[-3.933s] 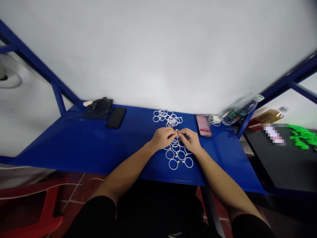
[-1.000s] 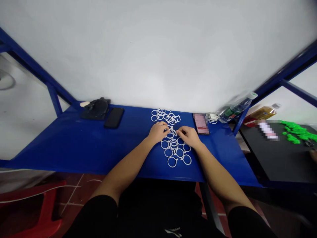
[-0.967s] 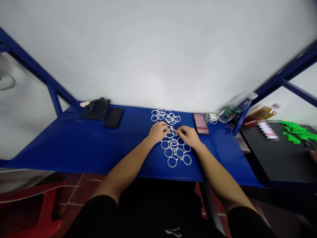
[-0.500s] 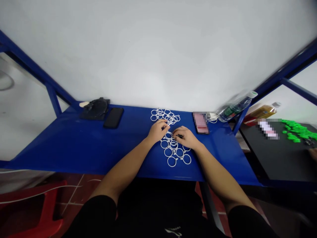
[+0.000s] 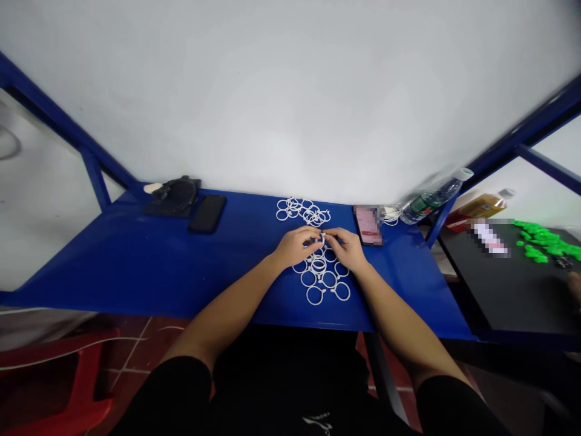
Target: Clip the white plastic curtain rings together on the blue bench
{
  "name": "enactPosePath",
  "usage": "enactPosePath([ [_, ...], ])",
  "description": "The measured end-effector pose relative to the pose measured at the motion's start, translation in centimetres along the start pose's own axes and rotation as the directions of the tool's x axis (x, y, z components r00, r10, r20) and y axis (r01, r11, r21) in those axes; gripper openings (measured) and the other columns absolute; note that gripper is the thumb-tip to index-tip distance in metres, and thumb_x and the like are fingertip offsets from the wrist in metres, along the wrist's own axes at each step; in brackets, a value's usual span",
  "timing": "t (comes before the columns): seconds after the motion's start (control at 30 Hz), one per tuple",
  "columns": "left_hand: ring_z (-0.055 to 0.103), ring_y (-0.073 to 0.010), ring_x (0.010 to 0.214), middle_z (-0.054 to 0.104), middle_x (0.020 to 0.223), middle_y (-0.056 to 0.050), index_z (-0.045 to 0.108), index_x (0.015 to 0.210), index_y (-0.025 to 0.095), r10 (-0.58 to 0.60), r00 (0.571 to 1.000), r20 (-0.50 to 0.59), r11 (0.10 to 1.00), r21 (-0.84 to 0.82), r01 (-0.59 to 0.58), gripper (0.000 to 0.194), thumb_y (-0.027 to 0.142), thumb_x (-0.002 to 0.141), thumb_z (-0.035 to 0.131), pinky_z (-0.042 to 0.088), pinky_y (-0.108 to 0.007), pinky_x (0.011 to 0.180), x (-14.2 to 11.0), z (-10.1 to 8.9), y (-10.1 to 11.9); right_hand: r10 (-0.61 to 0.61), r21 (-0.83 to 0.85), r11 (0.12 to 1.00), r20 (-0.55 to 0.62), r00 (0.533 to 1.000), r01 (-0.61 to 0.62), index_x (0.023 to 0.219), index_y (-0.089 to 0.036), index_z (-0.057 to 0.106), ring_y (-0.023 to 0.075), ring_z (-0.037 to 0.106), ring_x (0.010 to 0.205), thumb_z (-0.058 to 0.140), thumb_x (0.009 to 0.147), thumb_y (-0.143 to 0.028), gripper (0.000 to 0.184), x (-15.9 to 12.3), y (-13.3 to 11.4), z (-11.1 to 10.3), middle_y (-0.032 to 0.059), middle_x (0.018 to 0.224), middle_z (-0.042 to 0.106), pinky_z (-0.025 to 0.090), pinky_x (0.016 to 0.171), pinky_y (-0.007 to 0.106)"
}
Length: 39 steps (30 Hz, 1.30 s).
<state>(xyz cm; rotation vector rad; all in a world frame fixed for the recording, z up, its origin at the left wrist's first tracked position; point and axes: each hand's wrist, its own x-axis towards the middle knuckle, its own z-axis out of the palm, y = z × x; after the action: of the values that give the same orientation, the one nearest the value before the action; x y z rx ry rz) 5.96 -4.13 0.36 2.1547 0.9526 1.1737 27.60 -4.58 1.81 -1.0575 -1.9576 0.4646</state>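
My left hand (image 5: 297,247) and my right hand (image 5: 347,249) meet at the middle of the blue table. Both are closed, fingertips pinching one white plastic ring (image 5: 322,238) between them, mostly hidden by the fingers. Just below the hands lies a loose group of white rings with small knobs (image 5: 315,295), some overlapping and partly covered by my hands. Farther back, against the wall, sits a second cluster of the same rings (image 5: 282,214).
On the left of the blue table (image 5: 136,260) are a black phone (image 5: 207,214) and a black pouch (image 5: 175,197). A lit phone (image 5: 368,225), white cable (image 5: 390,215) and plastic bottle (image 5: 429,201) stand right. Green pieces (image 5: 544,239) lie on a dark table beside another person's hand (image 5: 574,283).
My left hand has come back from the far cluster toward me. My right hand has risen slightly from the near rings, and both now meet at one ring.
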Motion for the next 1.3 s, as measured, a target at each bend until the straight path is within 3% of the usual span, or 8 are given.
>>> enactPosePath([
  [0.13, 0.071, -0.0127, 0.081, 0.076, 0.110, -0.006, 0.073, 0.105, 0.020, 0.016, 0.998, -0.054, 1.000, 0.025, -0.014, 0.013, 0.029, 0.096, 0.068, 0.061, -0.029, 0.076, 0.1, 0.0, 0.1, -0.022, 0.026, 0.999, 0.020, 1.000, 0.022, 0.103, -0.026, 0.077, 0.0225, 0.075, 0.089, 0.060, 0.102, -0.042, 0.024, -0.2, -0.7, 0.1, 0.0064, 0.098, 0.080, 0.059, 0.085, 0.038],
  [0.47, 0.073, -0.0154, 0.091, 0.077, 0.102, -0.006, 0.075, 0.094, 0.019, 0.082, 0.993, -0.085, 0.996, -0.027, -0.084, 0.014, 0.027, 0.099, 0.065, 0.061, -0.030, 0.082, 0.4, 0.0, 0.5, 0.189, 0.309, 0.931, 0.056, 0.980, -0.197, 0.093, -0.021, 0.073, 0.0181, 0.069, 0.071, 0.070, 0.093, -0.055, 0.035, -0.4, 0.2, 1.5, 0.0042, 0.084, 0.077, 0.057, 0.066, 0.031],
  [0.63, 0.073, -0.0154, 0.093, 0.076, 0.107, -0.006, 0.076, 0.101, 0.021, 0.098, 0.991, -0.089, 0.993, 0.078, -0.091, 0.014, 0.030, 0.099, 0.066, 0.060, -0.028, 0.083, 0.5, -0.3, -0.2, 0.108, 0.192, 0.976, 0.008, 0.994, -0.107, 0.096, -0.021, 0.074, 0.0185, 0.070, 0.076, 0.066, 0.098, -0.048, 0.028, -0.1, -0.1, 1.0, 0.0048, 0.087, 0.077, 0.057, 0.073, 0.033],
  [0.73, 0.072, -0.0176, 0.100, 0.075, 0.113, -0.006, 0.077, 0.108, 0.022, 0.034, 0.990, -0.136, 0.977, 0.212, -0.004, 0.017, 0.030, 0.099, 0.064, 0.059, -0.031, 0.091, 0.7, -1.4, -1.6, -0.045, 0.055, 0.997, -0.022, 0.999, 0.046, 0.098, -0.023, 0.074, 0.0210, 0.070, 0.088, 0.062, 0.102, -0.038, 0.020, 0.1, -0.5, 0.1, 0.0062, 0.093, 0.076, 0.056, 0.085, 0.038],
  [0.87, 0.065, -0.0264, 0.122, 0.068, 0.134, -0.010, 0.071, 0.126, 0.021, -0.160, 0.968, -0.195, 0.872, 0.432, 0.231, 0.030, 0.024, 0.098, 0.061, 0.052, -0.040, 0.108, 0.9, -3.3, -3.9, -0.135, 0.036, 0.990, -0.041, 0.990, 0.137, 0.100, -0.025, 0.074, 0.0237, 0.069, 0.103, 0.064, 0.100, -0.036, 0.015, 0.3, -0.2, -0.7, 0.0082, 0.107, 0.074, 0.055, 0.094, 0.044],
  [1.0, 0.064, -0.0330, 0.118, 0.071, 0.130, -0.013, 0.052, 0.150, 0.016, -0.379, 0.900, -0.216, 0.730, 0.528, 0.434, 0.059, 0.028, 0.095, 0.066, 0.051, -0.045, 0.104, 0.9, -4.3, -5.1, -0.163, 0.016, 0.986, -0.011, 0.987, 0.163, 0.102, -0.025, 0.075, 0.0246, 0.069, 0.105, 0.067, 0.099, -0.038, 0.016, 0.3, 0.5, -0.5, 0.0080, 0.108, 0.075, 0.053, 0.098, 0.047],
  [1.2, 0.069, -0.0267, 0.103, 0.076, 0.109, -0.008, 0.058, 0.147, 0.022, -0.432, 0.888, -0.160, 0.696, 0.566, 0.441, 0.053, 0.031, 0.095, 0.064, 0.051, -0.037, 0.090, 1.0, -4.3, -4.4, -0.179, -0.052, 0.982, 0.048, 0.983, 0.182, 0.104, -0.023, 0.073, 0.0252, 0.069, 0.103, 0.065, 0.100, -0.039, 0.018, 0.2, 1.0, -0.2, 0.0088, 0.105, 0.076, 0.052, 0.097, 0.047],
  [1.3, 0.071, -0.0255, 0.096, 0.076, 0.103, -0.008, 0.070, 0.133, 0.024, -0.462, 0.880, -0.111, 0.687, 0.583, 0.434, 0.039, 0.033, 0.097, 0.060, 0.051, -0.035, 0.084, 1.1, -4.2, -4.2, -0.180, -0.079, 0.979, 0.075, 0.981, 0.186, 0.103, -0.023, 0.073, 0.0247, 0.070, 0.100, 0.064, 0.100, -0.036, 0.017, 0.2, 1.0, -0.1, 0.0083, 0.103, 0.076, 0.052, 0.095, 0.045],
])
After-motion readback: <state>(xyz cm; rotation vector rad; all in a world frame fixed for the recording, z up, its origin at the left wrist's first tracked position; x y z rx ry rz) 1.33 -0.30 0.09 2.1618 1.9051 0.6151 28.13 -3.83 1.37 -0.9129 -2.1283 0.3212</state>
